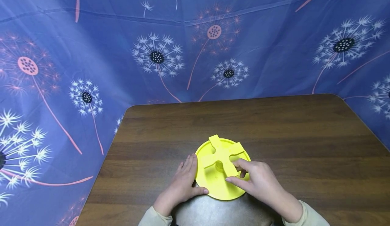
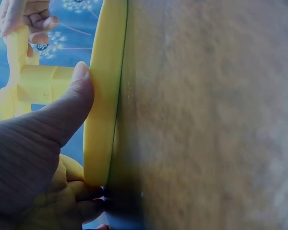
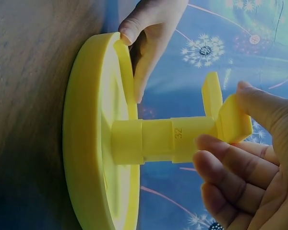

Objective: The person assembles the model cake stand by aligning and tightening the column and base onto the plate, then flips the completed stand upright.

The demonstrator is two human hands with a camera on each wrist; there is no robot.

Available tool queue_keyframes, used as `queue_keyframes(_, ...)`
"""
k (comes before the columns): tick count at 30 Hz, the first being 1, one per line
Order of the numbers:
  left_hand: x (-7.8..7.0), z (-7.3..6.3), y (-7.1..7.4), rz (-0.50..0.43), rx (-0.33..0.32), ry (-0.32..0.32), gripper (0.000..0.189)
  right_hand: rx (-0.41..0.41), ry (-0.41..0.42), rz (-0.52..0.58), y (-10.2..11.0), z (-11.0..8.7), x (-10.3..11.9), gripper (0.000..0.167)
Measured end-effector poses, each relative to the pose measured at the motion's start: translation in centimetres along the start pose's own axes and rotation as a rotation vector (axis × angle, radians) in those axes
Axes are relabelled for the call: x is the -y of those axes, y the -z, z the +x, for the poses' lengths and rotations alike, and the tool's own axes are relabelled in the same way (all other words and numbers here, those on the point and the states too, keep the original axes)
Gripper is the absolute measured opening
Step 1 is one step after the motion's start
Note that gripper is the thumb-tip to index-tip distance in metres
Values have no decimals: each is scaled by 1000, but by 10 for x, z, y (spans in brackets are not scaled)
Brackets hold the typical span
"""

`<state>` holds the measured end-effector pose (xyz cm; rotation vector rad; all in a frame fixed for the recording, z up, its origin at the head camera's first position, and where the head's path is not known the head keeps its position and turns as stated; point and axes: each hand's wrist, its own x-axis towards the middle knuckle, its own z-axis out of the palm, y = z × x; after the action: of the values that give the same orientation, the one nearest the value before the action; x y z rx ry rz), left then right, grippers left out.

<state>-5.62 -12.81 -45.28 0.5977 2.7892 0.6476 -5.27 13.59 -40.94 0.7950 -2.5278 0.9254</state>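
Note:
A yellow round base (image 1: 220, 191) with a raised rim lies near the front edge of the table. From its middle rises a stepped yellow post (image 3: 156, 140) marked "32", topped by a yellow four-armed cross piece (image 1: 221, 155). My left hand (image 1: 182, 181) grips the base at its left side, the thumb over the rim and the fingers along the outer edge. My right hand (image 1: 261, 178) pinches the nearest right arm of the cross between thumb and fingers. In the right wrist view, the other fingertips are close beside the post. The underside of the base is hidden.
The brown wooden table (image 1: 289, 134) extends behind and to both sides of the base. A blue cloth (image 1: 262, 43) with dandelion prints hangs along the back and sides. A grey rounded surface (image 1: 225, 212) shows in front of the base, between the forearms.

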Motion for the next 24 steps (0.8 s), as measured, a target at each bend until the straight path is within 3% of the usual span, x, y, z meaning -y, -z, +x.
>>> queue_keyframes(14,-3,0,1,21,20,19,113,-15,-29,99,-3,-2,4,36)
queue_keyframes(24,-2,0,0,17,21,22,112,-67,-8,62,-9,-1,7,34)
